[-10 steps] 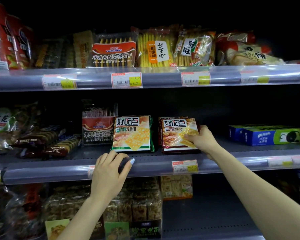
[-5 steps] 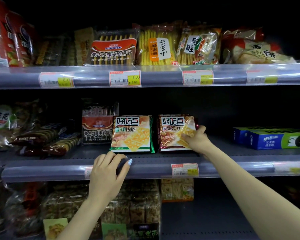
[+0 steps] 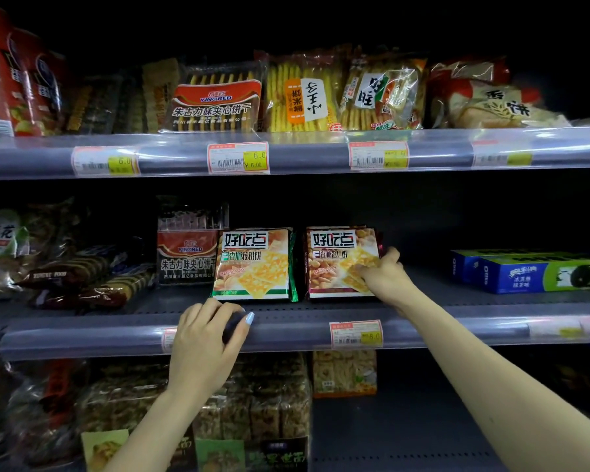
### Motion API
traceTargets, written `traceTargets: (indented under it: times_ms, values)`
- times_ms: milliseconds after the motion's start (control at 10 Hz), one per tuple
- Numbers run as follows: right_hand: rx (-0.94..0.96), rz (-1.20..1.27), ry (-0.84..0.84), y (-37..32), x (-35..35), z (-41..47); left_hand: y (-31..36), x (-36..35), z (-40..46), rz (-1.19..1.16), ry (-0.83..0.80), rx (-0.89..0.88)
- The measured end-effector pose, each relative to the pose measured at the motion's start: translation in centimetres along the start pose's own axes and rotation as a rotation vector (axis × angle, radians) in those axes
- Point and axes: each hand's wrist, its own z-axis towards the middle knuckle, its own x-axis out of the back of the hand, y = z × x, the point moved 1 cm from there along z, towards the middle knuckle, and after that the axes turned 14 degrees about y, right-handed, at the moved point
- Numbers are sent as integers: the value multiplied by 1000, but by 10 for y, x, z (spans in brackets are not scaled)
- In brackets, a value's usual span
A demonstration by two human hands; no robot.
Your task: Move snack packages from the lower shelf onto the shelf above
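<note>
On the middle shelf (image 3: 423, 303): two square cracker packs stand upright side by side, facing out.
Task item: red-edged pack (image 3: 338, 264), on the right of the pair, just beside the green-edged pack (image 3: 254, 264).
Right hand (image 3: 387, 279): grip closed around the red-edged pack's right edge and lower corner, thumb on the front face.
Left hand (image 3: 206, 338): fingers curled over the shelf's front rail, holding nothing, just below the green-edged pack.
Key relation: upper shelf (image 3: 321, 155) lies straight above the held pack; the right hand is the nearer one.
Judged risk: upper shelf looks crowded above, with little open space showing.
</note>
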Motion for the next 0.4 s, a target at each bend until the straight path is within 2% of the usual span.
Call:
traceTargets:
  times_ms: [100, 300, 400]
  values:
    - [76, -23, 24, -1, 6, -8, 5, 5, 5, 9, -44, 22]
    - [461, -264, 191, -6, 22, -35, 23, 28, 31, 21, -210, 127]
    - [605, -280, 124, -15, 24, -43, 38, 38, 50, 11, -284, 65]
